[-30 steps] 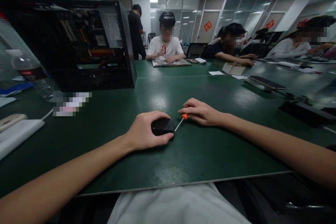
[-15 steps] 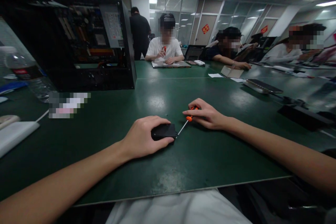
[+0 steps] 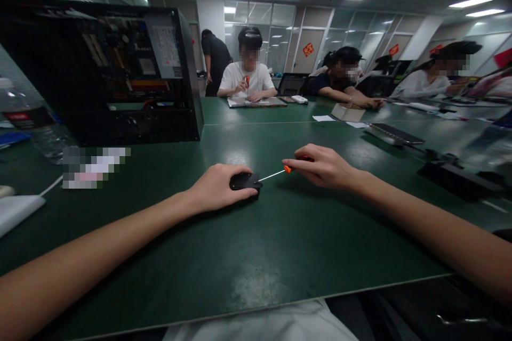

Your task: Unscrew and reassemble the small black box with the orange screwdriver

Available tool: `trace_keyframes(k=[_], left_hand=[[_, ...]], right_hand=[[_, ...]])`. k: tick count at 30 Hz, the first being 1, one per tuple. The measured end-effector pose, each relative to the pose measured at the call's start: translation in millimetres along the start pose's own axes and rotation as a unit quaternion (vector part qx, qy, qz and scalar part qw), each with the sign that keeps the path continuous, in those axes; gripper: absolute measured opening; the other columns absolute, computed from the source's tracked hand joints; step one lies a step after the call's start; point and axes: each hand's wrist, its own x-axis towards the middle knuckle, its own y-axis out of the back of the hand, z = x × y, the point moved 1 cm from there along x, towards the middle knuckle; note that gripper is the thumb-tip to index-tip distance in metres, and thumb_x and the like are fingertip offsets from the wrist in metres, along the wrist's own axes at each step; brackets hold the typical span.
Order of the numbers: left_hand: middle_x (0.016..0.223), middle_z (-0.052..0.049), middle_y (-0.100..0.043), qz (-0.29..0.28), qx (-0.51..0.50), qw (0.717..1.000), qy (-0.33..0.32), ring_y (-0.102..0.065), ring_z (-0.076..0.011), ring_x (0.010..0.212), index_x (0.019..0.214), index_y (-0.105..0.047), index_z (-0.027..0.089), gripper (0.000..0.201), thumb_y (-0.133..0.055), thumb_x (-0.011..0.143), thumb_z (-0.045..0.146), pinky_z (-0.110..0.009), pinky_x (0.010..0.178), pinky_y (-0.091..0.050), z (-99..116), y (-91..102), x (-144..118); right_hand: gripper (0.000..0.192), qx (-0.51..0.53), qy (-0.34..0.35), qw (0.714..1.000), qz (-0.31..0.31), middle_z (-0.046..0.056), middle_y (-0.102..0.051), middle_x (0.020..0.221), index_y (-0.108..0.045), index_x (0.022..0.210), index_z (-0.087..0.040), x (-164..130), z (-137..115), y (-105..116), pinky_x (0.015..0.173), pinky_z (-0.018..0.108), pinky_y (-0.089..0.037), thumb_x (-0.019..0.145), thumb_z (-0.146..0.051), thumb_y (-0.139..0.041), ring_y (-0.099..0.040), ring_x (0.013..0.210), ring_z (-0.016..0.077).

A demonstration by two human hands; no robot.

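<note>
On the green table (image 3: 224, 256) my left hand (image 3: 214, 186) grips a small flat black box (image 3: 245, 181), thumb along its near side and fingers over the far side. Its exact kind I cannot make out. Opposite it, my right hand (image 3: 322, 166) is closed around the orange and black handle of a screwdriver (image 3: 272, 175). The thin metal shaft slants left and slightly down, and its tip meets the box near the right end. Most of the handle is hidden by my fingers.
An opened black computer case (image 3: 188, 74) stands at the left, beside a plastic bottle (image 3: 40, 122). A white device (image 3: 20, 213) lies at the left edge. Black equipment (image 3: 460, 181) lies right. Across the table a person in white (image 3: 248, 80) holds an orange-handled tool; others sit farther right.
The screwdriver has tilted lower, and its tip has moved from the box's right end onto its top. My right hand has shifted right; the box sits slightly farther up and left in view.
</note>
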Motion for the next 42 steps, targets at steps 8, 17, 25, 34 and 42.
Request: trace_keyframes(k=[8,17,25,34,42], left_hand=[[0.111,-0.003,-0.078,0.041,0.018,0.998,0.049,-0.073,-0.0254,0.095,0.118,-0.075,0.023,0.051,-0.069,0.083,0.059,-0.032,0.082,-0.051,-12.3,-4.7,7.1],[0.114,-0.003,-0.079,0.068,-0.001,0.996,0.060,-0.073,-0.0254,0.101,0.114,-0.077,0.022,0.047,-0.069,0.085,0.057,-0.032,0.085,-0.051,-7.7,-9.8,3.4],[0.112,-0.005,-0.079,0.091,0.001,0.994,0.056,-0.074,-0.0270,0.098,0.115,-0.077,0.021,0.048,-0.070,0.084,0.057,-0.034,0.087,-0.053,-3.4,-16.3,4.9],[0.130,-0.010,-0.070,0.094,-0.085,0.992,-0.005,-0.068,-0.0261,0.115,0.131,-0.065,0.017,0.059,-0.077,0.081,0.046,-0.036,0.102,-0.051,-14.9,-8.1,-2.7],[0.116,-0.009,-0.077,0.042,-0.109,0.988,0.101,-0.071,-0.0286,0.102,0.124,-0.073,0.017,0.058,-0.074,0.081,0.055,-0.038,0.092,-0.054,-31.7,8.7,-25.3]], right_hand=[[0.032,-0.019,0.014,0.999,-0.031,0.008,-0.069,0.092,-0.065,0.128,-0.017,-9.0,13.3,4.0,0.067,0.028,-0.045,0.100,-0.020,-0.048,-0.059,0.078,0.0160],[0.035,-0.011,0.016,0.999,-0.031,0.009,-0.069,0.094,-0.063,0.131,-0.017,-5.8,6.8,4.8,0.067,0.029,-0.044,0.100,-0.020,-0.048,-0.058,0.079,0.0169],[0.039,0.080,-0.032,0.989,-0.118,0.007,-0.069,0.089,-0.061,0.135,-0.017,1.6,-12.2,-12.2,0.060,0.026,-0.039,0.105,-0.031,-0.041,-0.061,0.070,0.0134],[0.036,0.223,-0.108,0.962,-0.116,0.009,-0.073,0.098,-0.062,0.128,-0.015,10.4,-30.1,-23.6,0.069,0.025,-0.047,0.104,-0.033,-0.042,-0.066,0.077,0.0142],[0.034,0.110,-0.106,0.985,-0.076,0.007,-0.066,0.090,-0.065,0.126,-0.016,10.9,-23.4,-18.7,0.066,0.026,-0.041,0.102,-0.032,-0.047,-0.060,0.075,0.0151]])
